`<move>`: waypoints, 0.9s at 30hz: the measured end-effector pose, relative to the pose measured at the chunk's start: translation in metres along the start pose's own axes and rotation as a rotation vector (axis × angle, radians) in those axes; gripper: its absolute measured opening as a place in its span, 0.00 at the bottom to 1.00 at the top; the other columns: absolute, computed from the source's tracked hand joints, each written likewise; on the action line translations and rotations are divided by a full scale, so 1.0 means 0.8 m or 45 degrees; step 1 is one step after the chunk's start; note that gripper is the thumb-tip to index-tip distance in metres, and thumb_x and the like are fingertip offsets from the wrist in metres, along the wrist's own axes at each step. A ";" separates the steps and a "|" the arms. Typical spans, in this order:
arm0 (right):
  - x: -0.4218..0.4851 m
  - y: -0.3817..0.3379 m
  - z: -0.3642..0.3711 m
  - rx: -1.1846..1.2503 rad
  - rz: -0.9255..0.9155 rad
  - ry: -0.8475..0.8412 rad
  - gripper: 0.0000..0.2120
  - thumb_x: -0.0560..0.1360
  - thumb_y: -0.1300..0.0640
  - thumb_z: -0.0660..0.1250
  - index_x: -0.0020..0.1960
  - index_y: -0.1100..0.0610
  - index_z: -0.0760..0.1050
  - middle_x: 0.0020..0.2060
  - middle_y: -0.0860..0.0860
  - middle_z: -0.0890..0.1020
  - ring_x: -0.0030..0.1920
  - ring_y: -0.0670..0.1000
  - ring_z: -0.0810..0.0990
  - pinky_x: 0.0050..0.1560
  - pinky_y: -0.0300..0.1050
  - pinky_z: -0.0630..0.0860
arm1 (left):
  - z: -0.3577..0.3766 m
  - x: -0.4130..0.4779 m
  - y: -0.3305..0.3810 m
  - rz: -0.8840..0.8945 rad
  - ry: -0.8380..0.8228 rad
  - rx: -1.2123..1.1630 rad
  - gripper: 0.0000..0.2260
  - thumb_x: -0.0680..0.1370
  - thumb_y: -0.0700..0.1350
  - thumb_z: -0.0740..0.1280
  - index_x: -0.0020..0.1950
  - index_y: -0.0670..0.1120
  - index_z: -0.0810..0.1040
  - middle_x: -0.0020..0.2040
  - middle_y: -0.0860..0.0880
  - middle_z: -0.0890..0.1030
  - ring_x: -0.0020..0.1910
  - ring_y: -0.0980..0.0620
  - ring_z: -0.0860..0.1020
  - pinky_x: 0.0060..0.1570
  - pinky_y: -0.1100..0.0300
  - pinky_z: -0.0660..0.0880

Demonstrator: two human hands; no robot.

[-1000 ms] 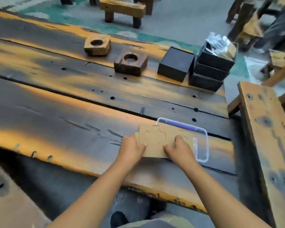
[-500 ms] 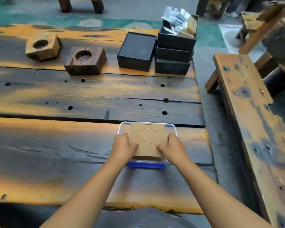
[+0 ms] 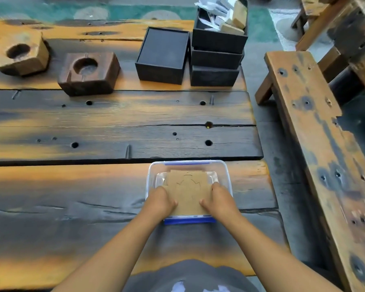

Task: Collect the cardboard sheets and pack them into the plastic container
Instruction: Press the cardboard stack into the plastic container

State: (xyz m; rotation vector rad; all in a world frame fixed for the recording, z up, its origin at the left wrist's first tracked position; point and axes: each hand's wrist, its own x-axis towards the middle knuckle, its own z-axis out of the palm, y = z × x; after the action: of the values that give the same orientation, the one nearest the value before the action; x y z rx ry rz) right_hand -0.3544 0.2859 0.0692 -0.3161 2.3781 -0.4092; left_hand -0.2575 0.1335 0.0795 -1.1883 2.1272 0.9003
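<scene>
A clear plastic container [image 3: 227,172] with blue clips stands on the near plank of the wooden table, toward its right end. A stack of brown cardboard sheets [image 3: 189,191] with cut outlines lies tilted inside it, the far end low in the tub and the near end resting over the near rim. My left hand [image 3: 160,202] grips the stack's left edge, thumb on top. My right hand [image 3: 220,200] grips its right edge the same way. How many sheets are in the stack is hidden.
Two wooden blocks with round holes [image 3: 21,53] [image 3: 89,73] sit at the back left. A black box [image 3: 162,55] and a stack of black boxes [image 3: 218,49] with paper and wood scraps stand at the back right. A wooden bench [image 3: 316,131] runs along the right.
The sheets have gone from above the container's left side to centred over it, then down into it. Both hands kept their grip. The view has swung so the container lies straight ahead.
</scene>
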 end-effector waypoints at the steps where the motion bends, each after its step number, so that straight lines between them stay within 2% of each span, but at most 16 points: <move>1: 0.002 0.000 0.000 -0.020 0.000 -0.008 0.21 0.71 0.47 0.71 0.57 0.57 0.70 0.55 0.55 0.77 0.53 0.57 0.79 0.50 0.49 0.75 | -0.001 0.003 0.002 -0.005 -0.025 0.011 0.17 0.75 0.51 0.70 0.58 0.41 0.76 0.56 0.42 0.80 0.49 0.44 0.78 0.44 0.58 0.70; 4: 0.007 -0.002 -0.003 -0.067 0.007 -0.058 0.23 0.71 0.47 0.71 0.59 0.57 0.68 0.57 0.56 0.76 0.55 0.57 0.78 0.51 0.49 0.76 | -0.005 0.012 0.006 -0.023 -0.099 0.035 0.22 0.73 0.52 0.72 0.63 0.42 0.74 0.59 0.43 0.80 0.56 0.43 0.80 0.50 0.57 0.74; 7: 0.015 -0.003 -0.011 -0.031 0.031 -0.112 0.31 0.69 0.47 0.72 0.66 0.57 0.64 0.61 0.56 0.74 0.58 0.57 0.77 0.55 0.50 0.76 | -0.014 0.017 0.007 -0.034 -0.158 0.011 0.35 0.71 0.51 0.74 0.72 0.42 0.64 0.65 0.43 0.76 0.62 0.44 0.77 0.60 0.54 0.75; 12: 0.033 -0.010 -0.032 -0.024 0.017 -0.239 0.36 0.68 0.42 0.73 0.70 0.57 0.65 0.66 0.55 0.68 0.62 0.56 0.75 0.55 0.47 0.74 | -0.037 0.031 0.021 0.101 -0.153 -0.027 0.31 0.70 0.50 0.76 0.68 0.42 0.70 0.65 0.44 0.76 0.59 0.46 0.78 0.58 0.54 0.77; 16: 0.054 -0.021 -0.043 -0.103 -0.001 -0.452 0.37 0.66 0.40 0.74 0.68 0.57 0.68 0.67 0.53 0.69 0.61 0.54 0.75 0.60 0.47 0.74 | -0.053 0.051 0.031 0.076 -0.362 -0.036 0.31 0.70 0.50 0.78 0.69 0.43 0.73 0.64 0.44 0.79 0.62 0.45 0.79 0.65 0.50 0.75; 20: 0.069 -0.026 -0.048 -0.193 0.053 -0.604 0.40 0.64 0.36 0.74 0.69 0.53 0.68 0.65 0.50 0.72 0.57 0.52 0.76 0.54 0.47 0.76 | -0.058 0.064 0.035 0.011 -0.519 -0.100 0.29 0.70 0.48 0.78 0.68 0.43 0.74 0.64 0.44 0.80 0.63 0.44 0.78 0.67 0.50 0.73; 23: 0.078 -0.024 -0.053 -0.099 0.026 -0.674 0.38 0.65 0.38 0.75 0.71 0.46 0.67 0.60 0.47 0.72 0.52 0.49 0.74 0.46 0.43 0.73 | -0.059 0.070 0.033 0.027 -0.576 -0.101 0.32 0.69 0.50 0.79 0.70 0.45 0.74 0.66 0.46 0.79 0.65 0.45 0.77 0.69 0.50 0.71; 27: 0.083 -0.021 -0.053 -0.052 0.028 -0.666 0.37 0.64 0.37 0.75 0.70 0.45 0.69 0.66 0.49 0.71 0.56 0.50 0.73 0.50 0.45 0.71 | -0.053 0.070 0.031 0.105 -0.572 0.040 0.35 0.67 0.54 0.79 0.71 0.50 0.71 0.68 0.50 0.77 0.68 0.47 0.74 0.70 0.52 0.70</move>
State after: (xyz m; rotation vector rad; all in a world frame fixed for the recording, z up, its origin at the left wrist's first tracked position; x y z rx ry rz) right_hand -0.4293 0.2572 0.0657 -0.3648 1.8771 -0.2313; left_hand -0.3106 0.0818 0.0736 -0.7942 1.8246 1.0529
